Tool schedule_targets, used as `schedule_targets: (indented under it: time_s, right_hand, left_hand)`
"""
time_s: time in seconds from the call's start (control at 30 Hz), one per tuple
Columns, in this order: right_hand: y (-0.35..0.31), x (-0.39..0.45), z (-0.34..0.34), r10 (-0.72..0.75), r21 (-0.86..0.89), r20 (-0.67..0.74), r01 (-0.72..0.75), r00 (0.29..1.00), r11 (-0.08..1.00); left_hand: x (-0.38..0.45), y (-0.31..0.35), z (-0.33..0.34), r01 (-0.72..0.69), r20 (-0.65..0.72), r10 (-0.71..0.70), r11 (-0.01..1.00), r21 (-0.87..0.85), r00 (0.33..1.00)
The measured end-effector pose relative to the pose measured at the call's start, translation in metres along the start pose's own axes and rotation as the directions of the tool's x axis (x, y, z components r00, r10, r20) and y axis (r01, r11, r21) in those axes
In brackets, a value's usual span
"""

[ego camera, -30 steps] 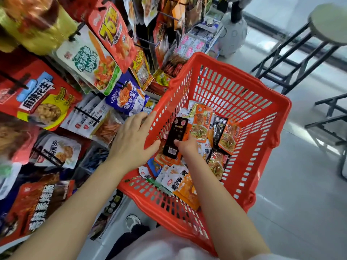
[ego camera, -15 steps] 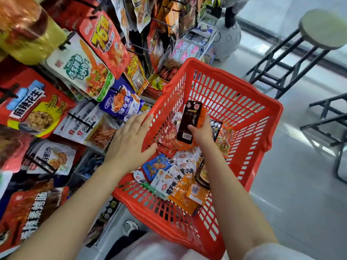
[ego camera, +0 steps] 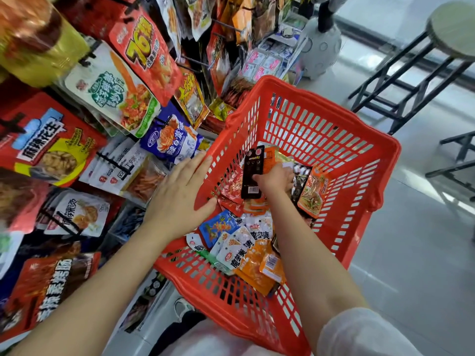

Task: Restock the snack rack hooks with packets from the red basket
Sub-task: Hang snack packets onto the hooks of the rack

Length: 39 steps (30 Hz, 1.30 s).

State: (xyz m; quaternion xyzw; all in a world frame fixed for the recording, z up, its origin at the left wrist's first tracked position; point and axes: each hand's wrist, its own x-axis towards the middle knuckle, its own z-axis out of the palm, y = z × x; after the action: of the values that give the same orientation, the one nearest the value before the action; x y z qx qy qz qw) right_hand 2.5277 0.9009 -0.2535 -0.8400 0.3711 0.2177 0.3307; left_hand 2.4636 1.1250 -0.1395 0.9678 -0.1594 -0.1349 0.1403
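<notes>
inside the red basket (ego camera: 308, 124), your right hand (ego camera: 276, 179) has its thumb and fingers pinched on a black packet (ego camera: 253, 173) and seems to have an orange packet (ego camera: 271, 158) held behind it, though how many packets sit in that grip you cannot tell from this angle. the black packet stands nearly upright in the hand, long axis running from the barcode end near your thumb up to the hang-hole end, which points away from you toward the far wall of the basket. your left hand (ego camera: 180, 199) lies flat with fingers straight, palm pressed on the basket's near-left rim, thumb just over the edge; it holds nothing and is steadying the basket.

the relation that matters: the snack rack (ego camera: 123, 104) lies to the left of the packet, past the basket wall, and your left hand sits between the two. the right hand has the goods but is the farther one from the hooks; the left is nearer but busy with the rim. the hook arms on the rack stick out toward you and upward, so the packet's hole end probably needs turning leftward and its flat face squared to a hook before it will thread on. loose packets (ego camera: 239, 242) lie heaped on the basket floor below your right wrist, so plenty of the job looks left.
</notes>
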Motion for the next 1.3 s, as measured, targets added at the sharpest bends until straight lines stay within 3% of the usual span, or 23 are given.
schedule_targets:
  time_s: [0.13,0.4,0.5,0.6,0.67,0.73,0.83,0.87,0.9,1.0,1.1,1.17,1.23,1.3]
  right_hand:
    - [-0.004,-0.014,0.013,-0.096,0.115,0.097,0.084,0.991,0.99]
    - [0.006,-0.029,-0.004,-0.104,0.52,0.159,0.006,0.982,0.854]
    - [0.004,-0.049,-0.024,-0.208,0.637,0.208,0.029,0.956,0.77]
    - [-0.004,-0.08,-0.049,-0.34,0.748,0.226,0.061,0.913,0.661]
    - [-0.014,-0.107,-0.067,-0.45,0.811,0.217,0.096,0.866,0.576]
    - [-0.028,-0.138,-0.079,-0.577,0.864,0.194,0.14,0.794,0.483]
    - [-0.055,-0.2,-0.087,-0.708,0.881,0.142,0.238,0.692,0.409]
    - [-0.064,-0.22,-0.086,-0.739,0.873,0.123,0.282,0.662,0.398]
    - [-0.072,-0.242,-0.086,-0.766,0.857,0.099,0.336,0.636,0.39]
    - [-0.096,-0.313,-0.081,-0.845,0.752,0.014,0.551,0.535,0.361]
    - [-0.118,-0.393,-0.075,-0.913,0.613,-0.063,0.737,0.404,0.284]
    - [-0.129,-0.449,-0.073,-0.939,0.511,-0.18,0.844,0.292,0.164]
    - [-0.139,-0.5,-0.072,-0.946,0.452,-0.248,0.889,0.208,0.077]
    - [-0.145,-0.546,-0.072,-0.953,0.487,-0.257,0.873,0.162,0.017]
  left_hand:
    - [0.0,0.0,0.0,0.006,0.007,-0.006,1.0,0.016,1.0]
    - [0.001,-0.001,0.0,0.004,0.01,-0.004,0.999,-0.034,1.0]
    - [0.003,-0.001,-0.005,0.037,0.034,-0.031,0.984,-0.176,0.999]
    - [-0.002,0.013,-0.02,0.083,-0.058,-0.119,0.902,-0.424,0.991]
    - [-0.011,0.028,-0.036,0.108,-0.072,-0.21,0.734,-0.67,0.975]
    - [-0.022,0.043,-0.059,0.169,0.047,-0.294,0.406,-0.898,0.955]
    - [-0.053,0.055,-0.101,0.243,0.256,-0.264,-0.08,-0.967,0.93]
    - [-0.068,0.056,-0.117,0.249,0.285,-0.214,-0.181,-0.952,0.934]
    - [-0.084,0.054,-0.13,0.244,0.282,-0.163,-0.219,-0.945,0.945]
    - [-0.143,0.04,-0.168,0.162,0.196,-0.154,-0.207,-0.965,0.968]
    - [-0.206,0.019,-0.197,0.0,0.025,-0.234,-0.109,-0.994,0.972]
    - [-0.251,0.009,-0.219,-0.125,-0.122,-0.285,0.006,-0.992,0.951]
    - [-0.295,0.007,-0.244,-0.218,-0.248,-0.334,0.126,-0.968,0.909]
    - [-0.336,-0.002,-0.262,-0.284,-0.324,-0.39,0.157,-0.946,0.862]
